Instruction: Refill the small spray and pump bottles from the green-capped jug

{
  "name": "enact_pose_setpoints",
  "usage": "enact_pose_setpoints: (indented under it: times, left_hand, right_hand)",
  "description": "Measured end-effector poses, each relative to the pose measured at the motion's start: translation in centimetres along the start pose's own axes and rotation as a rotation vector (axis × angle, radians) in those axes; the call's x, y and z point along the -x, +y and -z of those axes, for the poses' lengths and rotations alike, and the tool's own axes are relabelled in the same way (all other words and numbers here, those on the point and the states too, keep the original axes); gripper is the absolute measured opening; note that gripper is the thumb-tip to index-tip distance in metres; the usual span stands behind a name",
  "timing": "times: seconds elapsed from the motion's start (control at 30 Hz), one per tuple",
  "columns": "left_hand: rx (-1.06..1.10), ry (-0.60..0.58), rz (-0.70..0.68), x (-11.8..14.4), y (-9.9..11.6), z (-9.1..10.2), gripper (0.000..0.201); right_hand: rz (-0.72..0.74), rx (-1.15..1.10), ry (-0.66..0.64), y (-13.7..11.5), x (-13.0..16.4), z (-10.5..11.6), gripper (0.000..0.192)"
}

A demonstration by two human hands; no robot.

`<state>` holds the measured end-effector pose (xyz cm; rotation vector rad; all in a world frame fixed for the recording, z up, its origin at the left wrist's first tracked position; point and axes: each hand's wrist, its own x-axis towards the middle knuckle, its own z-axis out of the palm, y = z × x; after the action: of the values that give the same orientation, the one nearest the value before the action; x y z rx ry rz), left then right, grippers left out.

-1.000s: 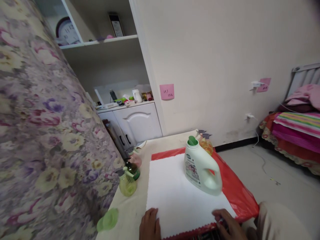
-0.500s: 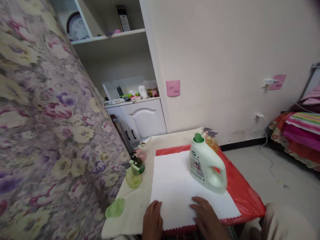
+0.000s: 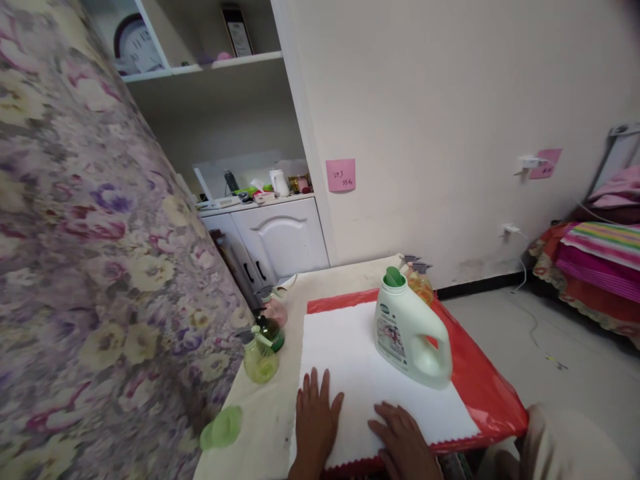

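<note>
White cloth (image 3: 350, 373): we have it laid flat over the red plastic sheet (image 3: 480, 387) on the low table (image 3: 270, 427), its near edge at the table's front. It looks soft and matte, a plain rectangle with a pinked, zigzag near edge.

Our left hand (image 3: 316, 421) and right hand (image 3: 404, 443): both rest palm down on the cloth's near part, fingers spread, gripping nothing. We judge the spreading largely done, smoothing in hand.

Detergent jug (image 3: 411, 339): pale green, hard glossy plastic, moulded handle, green cap; it stands upright on the cloth's far right part.

Spray bottles (image 3: 261, 353): clear tinted plastic, rounded, grouped at the table's left edge. A green cup (image 3: 223, 428) lies nearer us.

Floral fabric (image 3: 90, 267): fills the left.
</note>
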<state>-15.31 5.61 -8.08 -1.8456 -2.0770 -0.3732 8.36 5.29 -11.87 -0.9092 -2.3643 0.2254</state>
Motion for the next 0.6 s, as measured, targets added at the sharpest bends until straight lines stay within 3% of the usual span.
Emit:
enact_pose_setpoints:
  times: [0.17, 0.3, 0.43, 0.6]
  left_hand:
    - [-0.038, -0.016, -0.008, 0.1, -0.4, -0.7, 0.055]
    - [-0.044, -0.058, 0.024, 0.2, -0.4, -0.6, 0.055]
    - [-0.038, -0.088, 0.061, -1.5, 0.4, -0.2, 0.055]
    - [-0.027, -0.102, 0.050, -3.7, 1.2, -0.5, 0.058]
  right_hand:
    - [0.009, 0.000, -0.012, 0.4, 0.0, -1.0, 0.059]
    - [0.017, -0.027, 0.060, 0.8, 0.5, -0.7, 0.054]
    - [0.110, 0.046, 0.099, 2.2, 0.9, -0.5, 0.050]
    - [0.184, 0.130, 0.155, 3.3, 1.1, -2.1, 0.036]
